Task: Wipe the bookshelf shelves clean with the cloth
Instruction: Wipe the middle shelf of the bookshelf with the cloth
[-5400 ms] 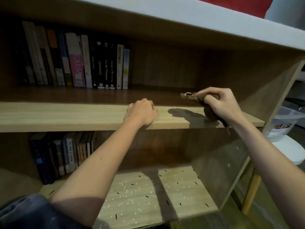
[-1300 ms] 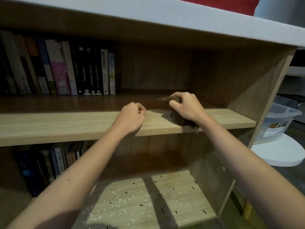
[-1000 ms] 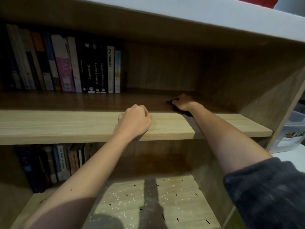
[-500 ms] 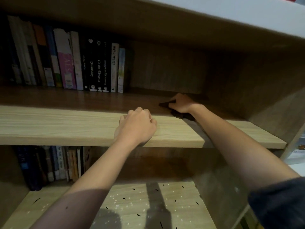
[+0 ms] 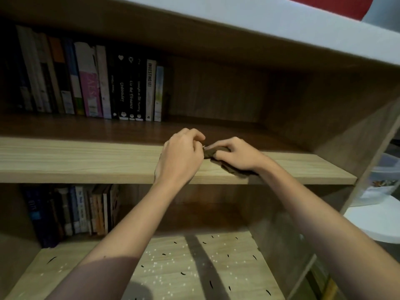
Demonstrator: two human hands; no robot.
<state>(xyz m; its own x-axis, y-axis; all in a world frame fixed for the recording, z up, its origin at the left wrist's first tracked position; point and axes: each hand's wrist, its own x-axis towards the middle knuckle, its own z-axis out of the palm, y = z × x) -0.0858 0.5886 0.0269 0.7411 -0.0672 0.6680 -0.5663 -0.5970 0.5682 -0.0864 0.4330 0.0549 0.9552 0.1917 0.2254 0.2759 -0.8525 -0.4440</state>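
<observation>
The cloth is dark brown and lies on the front part of the middle shelf, between the two hands. The right hand lies on top of it, and its fingers are curled down and clamped on the bunched end of the fabric. The rest of the cloth runs under this hand toward the front edge of the shelf, so its long axis goes from the back-left to the front-right, along the line of the right forearm.

The left hand is just beside the cloth, on its left side. Its fingers are bent together near the tip of the cloth. I cannot tell if they pinch the fabric or only touch it, because the back of the hand hides the fingertips.

The free end of the cloth points to the left hand, so both hands are at the same small spot and neither one has to reach. I judge that the person is folding or gathering the cloth again before more wiping.

The lower shelf has many white crumbs and short dark specks on it, so it is probably not wiped yet. The books stand at the back-left of the middle shelf, well apart from the hands.
</observation>
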